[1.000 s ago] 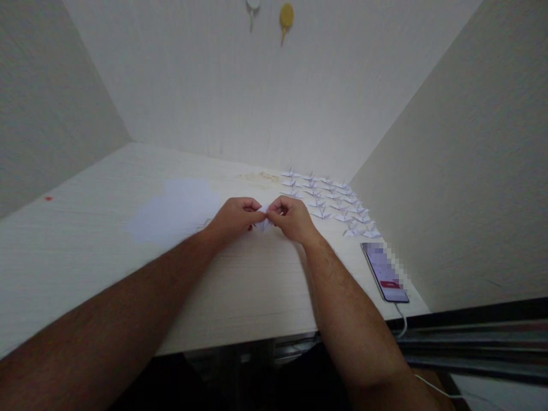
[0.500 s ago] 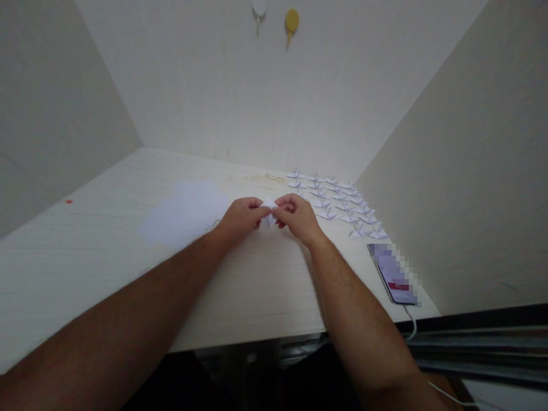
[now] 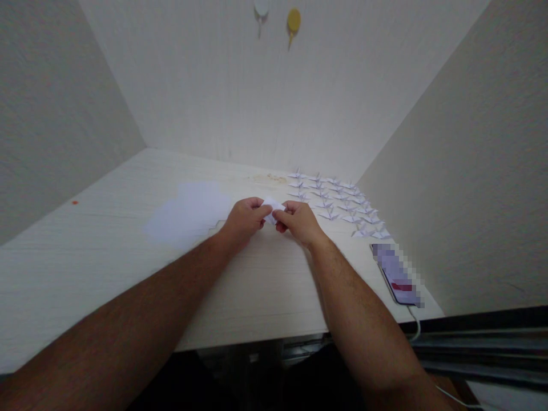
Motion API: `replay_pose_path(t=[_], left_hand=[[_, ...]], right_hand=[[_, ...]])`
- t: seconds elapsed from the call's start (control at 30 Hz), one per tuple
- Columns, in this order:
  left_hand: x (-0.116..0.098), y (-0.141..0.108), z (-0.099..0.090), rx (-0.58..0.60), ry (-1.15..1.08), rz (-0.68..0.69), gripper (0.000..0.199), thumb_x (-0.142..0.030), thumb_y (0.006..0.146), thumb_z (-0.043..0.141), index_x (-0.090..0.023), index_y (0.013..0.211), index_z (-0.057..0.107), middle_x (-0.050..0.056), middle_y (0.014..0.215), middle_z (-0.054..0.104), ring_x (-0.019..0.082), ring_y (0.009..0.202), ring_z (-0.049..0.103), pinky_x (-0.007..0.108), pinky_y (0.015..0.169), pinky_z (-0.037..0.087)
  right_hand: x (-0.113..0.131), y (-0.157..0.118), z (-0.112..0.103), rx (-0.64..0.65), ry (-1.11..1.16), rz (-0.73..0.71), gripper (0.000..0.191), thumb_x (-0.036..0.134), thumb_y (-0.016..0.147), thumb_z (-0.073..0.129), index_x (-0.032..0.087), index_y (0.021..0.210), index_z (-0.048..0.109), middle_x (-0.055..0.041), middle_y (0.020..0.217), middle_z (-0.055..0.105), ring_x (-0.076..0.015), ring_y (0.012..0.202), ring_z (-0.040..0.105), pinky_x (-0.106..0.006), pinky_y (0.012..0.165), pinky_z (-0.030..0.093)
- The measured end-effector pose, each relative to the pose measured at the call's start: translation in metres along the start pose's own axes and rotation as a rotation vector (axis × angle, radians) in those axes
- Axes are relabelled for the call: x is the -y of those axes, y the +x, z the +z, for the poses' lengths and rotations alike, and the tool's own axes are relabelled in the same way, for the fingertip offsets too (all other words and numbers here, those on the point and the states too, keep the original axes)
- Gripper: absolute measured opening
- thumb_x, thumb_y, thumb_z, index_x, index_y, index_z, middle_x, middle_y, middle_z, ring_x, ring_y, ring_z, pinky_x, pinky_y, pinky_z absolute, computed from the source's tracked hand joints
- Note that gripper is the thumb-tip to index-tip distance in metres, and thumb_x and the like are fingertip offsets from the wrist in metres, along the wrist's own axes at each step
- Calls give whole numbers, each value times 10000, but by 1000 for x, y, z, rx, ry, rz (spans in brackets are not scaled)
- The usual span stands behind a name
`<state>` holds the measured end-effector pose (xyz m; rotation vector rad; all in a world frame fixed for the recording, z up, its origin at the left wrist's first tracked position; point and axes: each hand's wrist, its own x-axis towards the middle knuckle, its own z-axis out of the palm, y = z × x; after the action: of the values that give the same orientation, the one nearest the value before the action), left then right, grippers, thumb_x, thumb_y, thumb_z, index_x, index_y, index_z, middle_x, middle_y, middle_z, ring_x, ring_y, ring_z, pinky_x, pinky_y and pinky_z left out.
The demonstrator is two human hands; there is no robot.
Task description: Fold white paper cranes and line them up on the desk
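A small piece of folded white paper (image 3: 274, 205) is held just above the middle of the desk, its lower part covered by fingers. My left hand (image 3: 247, 217) pinches its left side, thumb on the near face. On the right side, my right hand (image 3: 298, 219) grips it between thumb and bent fingers. Both thumb tips lie close together on the paper. Several white folded paper cranes (image 3: 329, 213) stand in rows beyond and to the right of my right hand.
White sheets of paper (image 3: 192, 205) are spread left of my left hand. At the right edge of the desk (image 3: 252, 297) lies a phone (image 3: 396, 277) with a white cable (image 3: 415, 325). Walls rise at the back and both sides; a yellow hook (image 3: 293, 21) hangs on the back one.
The paper between my hands has turned and now shows a flatter, squarer face. My right hand has shifted slightly, its fingers curling lower. The whole view has moved a little.
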<state>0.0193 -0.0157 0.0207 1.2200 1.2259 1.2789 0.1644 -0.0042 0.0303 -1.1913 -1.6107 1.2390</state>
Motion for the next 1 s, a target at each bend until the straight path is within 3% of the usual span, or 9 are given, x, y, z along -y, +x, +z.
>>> replay_pose_path(t=[0.4, 0.63, 1.0], left_hand=[[0, 0, 1, -82, -47, 22, 132, -256, 685, 610, -173, 604, 549, -23, 514, 516, 90, 461, 435, 224, 453, 326], [5, 1, 2, -113, -71, 27, 162, -288, 701, 613, -174, 606, 549, -15, 536, 527, 92, 464, 453, 228, 456, 340], [8, 1, 3, -137, -118, 13, 174, -310, 697, 634, -169, 633, 555, -12, 577, 551, 96, 492, 488, 226, 478, 366]], right_hand=[[-6, 2, 9, 14, 70, 29, 239, 339, 799, 619, 159, 656, 554, -9, 583, 632, -78, 446, 537, -190, 425, 408], [-7, 2, 11, -48, -70, -64, 307, 396, 814, 601, 174, 621, 513, -2, 551, 615, -76, 424, 509, -186, 398, 359], [-5, 0, 13, -45, -94, -78, 287, 361, 828, 573, 184, 623, 479, 18, 538, 601, -71, 409, 492, -179, 398, 350]])
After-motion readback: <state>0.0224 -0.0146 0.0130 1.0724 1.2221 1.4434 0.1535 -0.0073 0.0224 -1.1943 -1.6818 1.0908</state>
